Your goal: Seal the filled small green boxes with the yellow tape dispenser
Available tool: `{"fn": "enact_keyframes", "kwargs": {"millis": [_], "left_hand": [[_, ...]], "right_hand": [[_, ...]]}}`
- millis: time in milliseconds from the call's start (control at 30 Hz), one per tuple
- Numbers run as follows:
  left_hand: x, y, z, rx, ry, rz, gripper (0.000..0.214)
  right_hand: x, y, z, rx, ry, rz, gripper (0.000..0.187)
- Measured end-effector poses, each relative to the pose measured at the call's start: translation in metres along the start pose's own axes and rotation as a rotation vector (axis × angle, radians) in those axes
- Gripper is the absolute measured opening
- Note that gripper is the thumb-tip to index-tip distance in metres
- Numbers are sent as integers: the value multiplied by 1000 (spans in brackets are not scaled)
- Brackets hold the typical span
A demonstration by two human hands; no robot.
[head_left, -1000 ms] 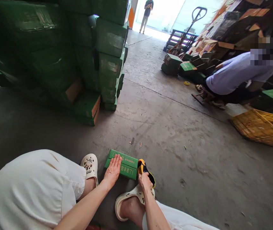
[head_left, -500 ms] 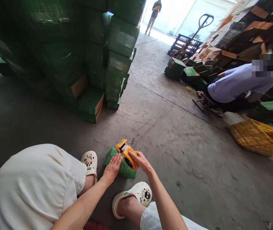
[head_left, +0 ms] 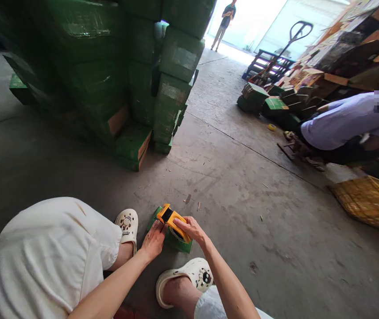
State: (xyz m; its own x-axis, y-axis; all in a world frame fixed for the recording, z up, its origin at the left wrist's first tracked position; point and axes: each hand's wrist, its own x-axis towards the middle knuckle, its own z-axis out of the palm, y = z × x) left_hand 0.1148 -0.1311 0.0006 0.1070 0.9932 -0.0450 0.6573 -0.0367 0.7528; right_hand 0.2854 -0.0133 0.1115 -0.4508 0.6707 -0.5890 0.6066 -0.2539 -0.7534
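Observation:
A small green carton (head_left: pixel 178 243) lies on the concrete floor between my two white clogs. My left hand (head_left: pixel 154 239) rests flat on its near left part, fingers together and stretched out. My right hand (head_left: pixel 191 227) is closed round a yellow and black tape dispenser (head_left: pixel 171 217), which lies along the top of the carton with its front end toward the left. Most of the carton is hidden under the hands and the dispenser.
A tall stack of green cartons (head_left: pixel 133 75) stands at the far left. A person in a pale shirt (head_left: pixel 345 122) crouches at the right among loose boxes. A yellow crate (head_left: pixel 369 201) lies at the right. A pallet jack (head_left: pixel 282 51) and another person (head_left: pixel 225 20) stand far off.
My right hand brought the tape dispenser from the carton's right end up onto its top and drew it leftward. My left hand stayed on the carton.

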Motion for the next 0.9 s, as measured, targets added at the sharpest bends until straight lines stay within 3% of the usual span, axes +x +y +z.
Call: {"fn": "enact_keyframes", "kwargs": {"millis": [100,200,300,367,533,900], "left_hand": [[-2,7,-11,-484,164,-329,45],[13,8,-28,-954,216,-684,27],[33,3,-48,-1148,139,-805,41],[42,-2,-56,-1246,70,-864,37],[48,-10,-59,-1257,33,-869,33],[48,-18,-56,-897,203,-650,31]], "right_hand": [[2,5,-2,15,-9,-13,70],[3,7,-3,19,-37,-21,69],[1,4,-2,25,-56,-29,68],[-2,2,-1,36,-64,-32,68],[-5,-4,-1,17,-77,-30,67],[2,-9,-1,-75,-130,-8,69]]}}
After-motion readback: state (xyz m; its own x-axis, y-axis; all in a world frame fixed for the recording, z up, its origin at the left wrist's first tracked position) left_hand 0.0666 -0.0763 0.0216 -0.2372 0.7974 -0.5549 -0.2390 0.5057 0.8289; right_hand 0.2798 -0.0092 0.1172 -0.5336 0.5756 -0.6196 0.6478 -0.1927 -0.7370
